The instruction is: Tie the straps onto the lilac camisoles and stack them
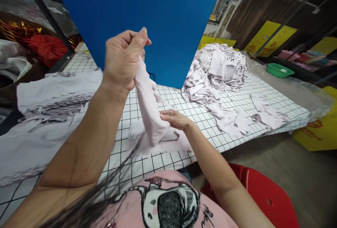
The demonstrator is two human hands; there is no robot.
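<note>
My left hand [126, 54] is raised in front of the blue panel, its fingers closed round the upper end of a pale fabric piece [147, 101]. The fabric hangs down from that fist in a long fold with a wavy edge. Lower down, my right hand [175, 118] pinches the side of the same piece between thumb and fingers. Beneath it, another flat pale fabric piece [181, 145] lies on the checked tablecloth [168, 161]. A small dark curved strip shows on it beside my right hand.
Stacked pale fabric pieces [58, 91] lie at the left. A heap of pale fabric [223, 66] rises at the right, with loose pieces [268, 112] nearby. A blue panel [147, 14] stands behind. There is a red stool [263, 196], a green basin [279, 70] and a yellow box [318, 133].
</note>
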